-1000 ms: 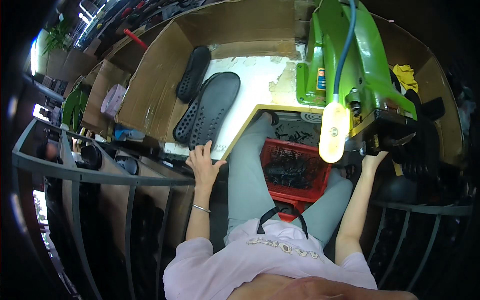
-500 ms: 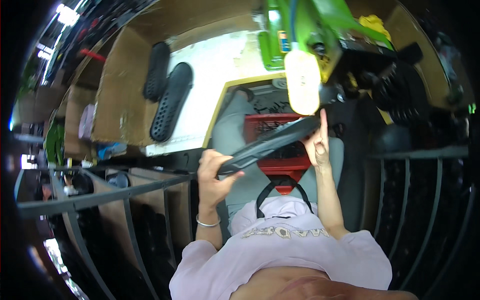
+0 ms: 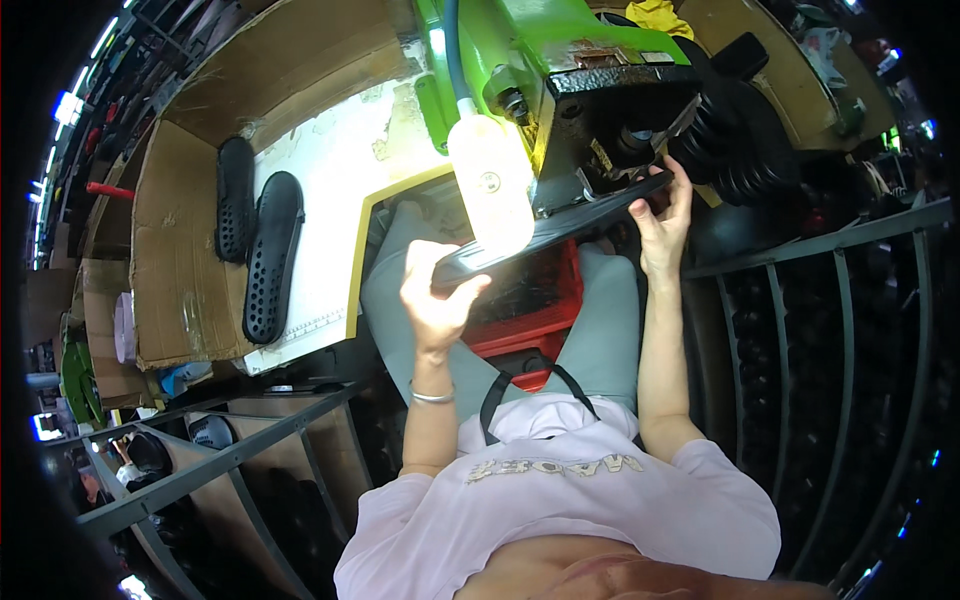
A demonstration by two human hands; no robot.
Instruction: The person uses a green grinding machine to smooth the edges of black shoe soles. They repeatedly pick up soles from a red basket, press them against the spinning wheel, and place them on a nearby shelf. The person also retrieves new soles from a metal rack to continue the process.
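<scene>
A long black shoe sole is held between my two hands, tilted so that its right end is higher. My left hand grips its left end, thumb below and fingers curled round. At the other end, my right hand pinches the sole between thumb and fingers, close beneath the black working head of a green machine. Whether the sole touches that head I cannot tell. A glowing lamp hangs in front of the sole's left part and hides some of it.
Two perforated black soles lie on the white tabletop, beside a cardboard box wall. A red crate stands between my knees. Metal racks flank me. Black soles are stacked right of the machine; a yellow cloth lies behind.
My hands have brought the sole up toward the machine's head, and it lies less steeply. My right thumb and fingers have closed on its end. The whole view has shifted.
</scene>
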